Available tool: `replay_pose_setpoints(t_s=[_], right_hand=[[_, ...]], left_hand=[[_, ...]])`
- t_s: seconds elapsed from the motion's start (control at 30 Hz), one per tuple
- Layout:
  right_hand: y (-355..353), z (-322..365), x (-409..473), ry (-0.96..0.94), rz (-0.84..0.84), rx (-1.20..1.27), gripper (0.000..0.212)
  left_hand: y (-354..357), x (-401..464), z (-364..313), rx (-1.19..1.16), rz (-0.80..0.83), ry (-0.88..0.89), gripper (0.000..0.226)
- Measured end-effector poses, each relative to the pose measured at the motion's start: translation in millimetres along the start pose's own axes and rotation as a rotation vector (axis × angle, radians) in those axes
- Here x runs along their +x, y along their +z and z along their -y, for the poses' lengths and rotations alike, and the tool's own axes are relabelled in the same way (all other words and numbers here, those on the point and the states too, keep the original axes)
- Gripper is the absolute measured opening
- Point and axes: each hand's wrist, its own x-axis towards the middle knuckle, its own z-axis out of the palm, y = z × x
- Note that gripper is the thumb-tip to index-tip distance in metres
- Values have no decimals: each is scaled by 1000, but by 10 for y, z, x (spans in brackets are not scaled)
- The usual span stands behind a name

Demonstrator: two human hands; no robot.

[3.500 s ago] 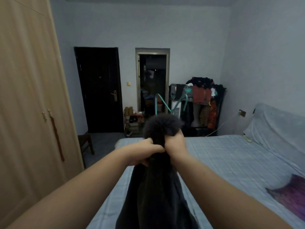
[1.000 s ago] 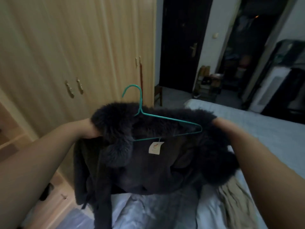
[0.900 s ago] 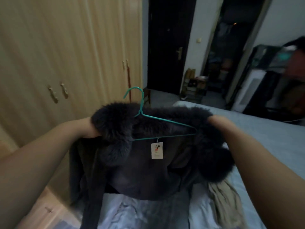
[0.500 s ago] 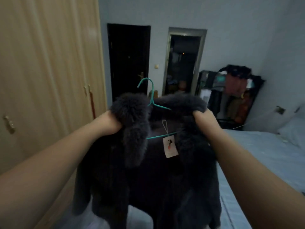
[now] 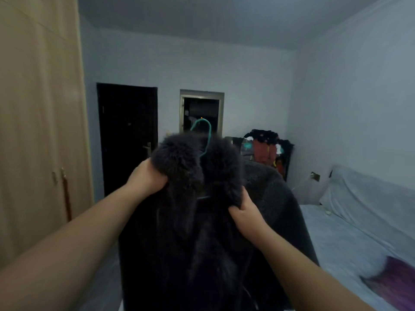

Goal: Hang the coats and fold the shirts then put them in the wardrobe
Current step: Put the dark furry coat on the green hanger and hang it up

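A dark coat (image 5: 202, 243) with a thick fur collar (image 5: 179, 158) hangs in front of me on a teal wire hanger (image 5: 205, 133), whose hook sticks up above the collar. My left hand (image 5: 147, 179) grips the left side of the collar. My right hand (image 5: 243, 212) grips the collar's right front edge, lower down. The wooden wardrobe (image 5: 38, 122) stands at my left with its doors closed. The coat hides the hanger's bar and the near part of the bed.
A bed (image 5: 341, 239) with a pale cover lies at the right, with a purple garment (image 5: 395, 281) on its near corner. A dark door (image 5: 128, 135) and an open doorway (image 5: 201, 113) are ahead. A loaded clothes rack (image 5: 266, 149) stands in the far corner.
I have raised the coat and closed its collar: my hands have drawn together, the paper tag is now covered, and my view has lifted from the wardrobe toward the room.
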Motion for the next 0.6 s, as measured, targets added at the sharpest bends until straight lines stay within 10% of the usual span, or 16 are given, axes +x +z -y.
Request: replay_pose_setpoints(t_s=[0.27,0.6], right_hand=[[-848,-113,251,-1,-399,-103,28],[-884,-78,393,-150,-224,-129,37]], left_hand=[[-352,276,107,-133,-15,272,33],[-359,-13,-72,-138,-133,156,35]])
